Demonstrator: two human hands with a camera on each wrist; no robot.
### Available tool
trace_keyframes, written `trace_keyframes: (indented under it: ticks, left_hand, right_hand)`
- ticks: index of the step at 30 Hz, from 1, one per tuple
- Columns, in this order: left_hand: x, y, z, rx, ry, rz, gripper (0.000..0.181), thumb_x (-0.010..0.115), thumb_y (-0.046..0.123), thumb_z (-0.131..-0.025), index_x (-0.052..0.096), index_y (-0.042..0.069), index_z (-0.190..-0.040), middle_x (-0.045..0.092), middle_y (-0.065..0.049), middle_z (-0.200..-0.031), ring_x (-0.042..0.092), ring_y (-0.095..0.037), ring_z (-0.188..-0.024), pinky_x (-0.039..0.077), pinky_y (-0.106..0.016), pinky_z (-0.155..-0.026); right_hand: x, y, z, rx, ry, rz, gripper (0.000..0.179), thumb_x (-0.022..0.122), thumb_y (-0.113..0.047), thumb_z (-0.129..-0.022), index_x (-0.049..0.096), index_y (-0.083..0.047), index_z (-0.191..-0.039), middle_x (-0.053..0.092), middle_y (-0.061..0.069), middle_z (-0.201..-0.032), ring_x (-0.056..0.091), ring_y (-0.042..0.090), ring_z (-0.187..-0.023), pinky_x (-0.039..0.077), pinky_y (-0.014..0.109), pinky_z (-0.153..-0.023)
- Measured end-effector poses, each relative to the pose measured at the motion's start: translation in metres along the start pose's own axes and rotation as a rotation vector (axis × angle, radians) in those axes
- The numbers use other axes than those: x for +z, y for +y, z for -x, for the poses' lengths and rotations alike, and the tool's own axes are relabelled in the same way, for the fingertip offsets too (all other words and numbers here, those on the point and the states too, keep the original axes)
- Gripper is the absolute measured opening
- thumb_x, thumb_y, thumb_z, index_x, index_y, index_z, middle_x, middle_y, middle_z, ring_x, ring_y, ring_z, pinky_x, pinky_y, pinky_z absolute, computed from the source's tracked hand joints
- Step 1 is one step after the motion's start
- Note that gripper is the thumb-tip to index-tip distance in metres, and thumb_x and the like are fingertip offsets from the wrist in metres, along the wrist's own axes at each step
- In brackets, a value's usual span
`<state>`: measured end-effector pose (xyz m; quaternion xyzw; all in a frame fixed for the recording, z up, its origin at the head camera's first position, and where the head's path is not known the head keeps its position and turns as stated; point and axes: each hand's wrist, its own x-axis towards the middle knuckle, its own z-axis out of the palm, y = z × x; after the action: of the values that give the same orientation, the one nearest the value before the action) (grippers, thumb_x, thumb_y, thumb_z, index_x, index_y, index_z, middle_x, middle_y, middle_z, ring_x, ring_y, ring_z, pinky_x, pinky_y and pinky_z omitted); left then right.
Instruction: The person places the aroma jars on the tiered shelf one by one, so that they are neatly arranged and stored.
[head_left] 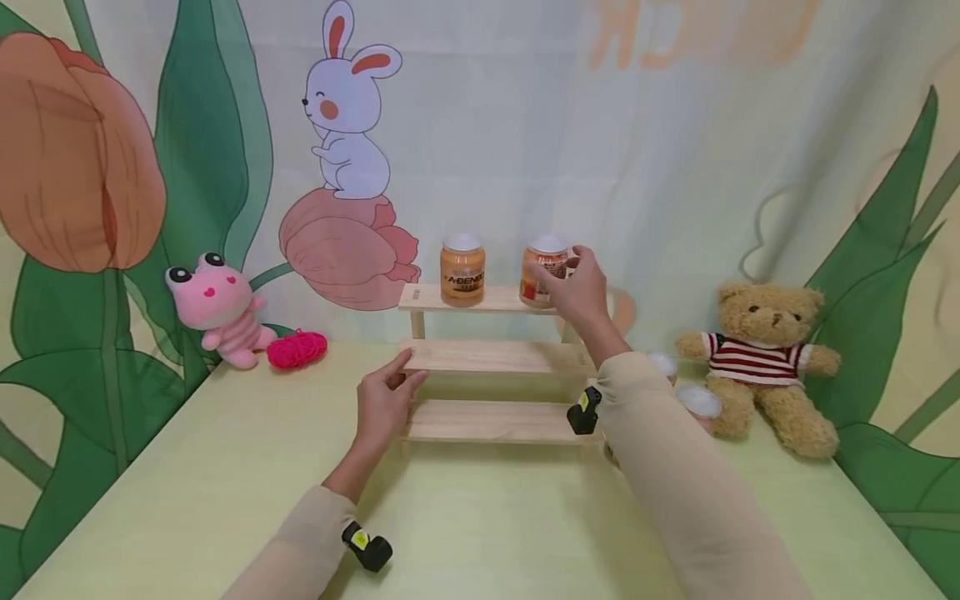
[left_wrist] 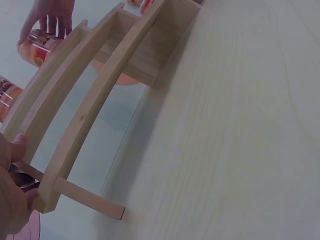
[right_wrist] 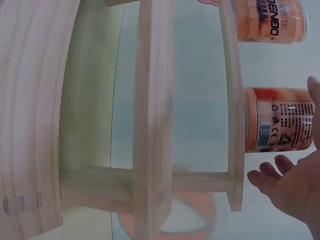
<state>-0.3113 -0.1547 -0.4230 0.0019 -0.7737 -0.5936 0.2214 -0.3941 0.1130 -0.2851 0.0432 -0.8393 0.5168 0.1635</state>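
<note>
Wooden three-tier shelf (head_left: 491,357) stands on the table (head_left: 480,517), its middle board's left end pinched by the left hand (head_left: 384,402). Beside the barcoded jar (right_wrist: 277,120) on top, the right hand (head_left: 583,290) is relaxed (fingers visibly apart from it).

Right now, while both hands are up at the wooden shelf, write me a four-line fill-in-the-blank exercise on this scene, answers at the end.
1. The wooden shelf has ____ tiers.
2. Of top, middle and bottom, the jar beside the right hand is at the ____ one.
3. The teddy bear wears a shirt patterned with ____.
4. The plush frog is mostly ____ in colour.

Missing words: three; top; stripes; pink.
</note>
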Motion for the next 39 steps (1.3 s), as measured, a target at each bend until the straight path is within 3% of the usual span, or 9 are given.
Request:
trace_keyframes:
  ticks: [3,8,17,31,39]
  left_hand:
    - [0.0,-0.002,0.002,0.006,0.006,0.0,0.05,0.076,0.015,-0.09,0.061,0.009,-0.138,0.071,-0.018,-0.114,0.064,-0.018,-0.086,0.039,-0.017,-0.052]
    - [0.001,-0.002,0.002,0.016,0.005,0.007,0.051,0.076,0.015,-0.09,0.061,0.009,-0.138,0.07,-0.018,-0.116,0.065,-0.019,-0.09,0.04,-0.016,-0.053]
    - [0.001,-0.001,0.0,0.024,0.015,0.017,0.05,0.076,0.012,-0.09,0.061,0.007,-0.137,0.07,-0.019,-0.117,0.067,-0.018,-0.094,0.041,-0.015,-0.054]
    - [0.003,-0.001,-0.001,0.042,0.018,0.004,0.049,0.077,0.014,-0.089,0.062,0.008,-0.136,0.072,-0.019,-0.111,0.064,-0.014,-0.083,0.038,-0.016,-0.051]
    - [0.001,-0.003,0.0,0.033,0.022,0.005,0.048,0.077,0.013,-0.089,0.063,0.007,-0.135,0.073,-0.019,-0.105,0.066,-0.017,-0.086,0.041,-0.015,-0.053]
  right_hand:
    - [-0.003,0.009,0.003,-0.008,-0.001,0.018,0.1,0.071,-0.06,-0.084,0.027,-0.004,-0.155,0.043,0.015,-0.145,0.041,0.031,-0.129,0.044,0.049,-0.098]
    - [-0.008,0.018,0.007,-0.029,0.01,0.016,0.097,0.074,-0.056,-0.084,0.031,-0.002,-0.152,0.044,0.016,-0.145,0.041,0.034,-0.132,0.044,0.05,-0.099]
    - [-0.013,0.007,0.02,-0.027,0.008,-0.031,0.093,0.075,-0.051,-0.085,0.032,-0.004,-0.153,0.044,0.012,-0.147,0.04,0.034,-0.134,0.044,0.049,-0.1]
    - [-0.005,0.022,0.085,-0.159,0.114,-0.146,0.083,0.082,-0.038,-0.083,0.042,-0.003,-0.147,0.052,0.011,-0.141,0.045,0.033,-0.131,0.037,0.048,-0.105]
    - [-0.012,0.029,0.105,-0.136,0.083,-0.196,0.081,0.083,-0.038,-0.083,0.044,-0.008,-0.148,0.053,0.007,-0.141,0.046,0.026,-0.131,0.038,0.048,-0.106]
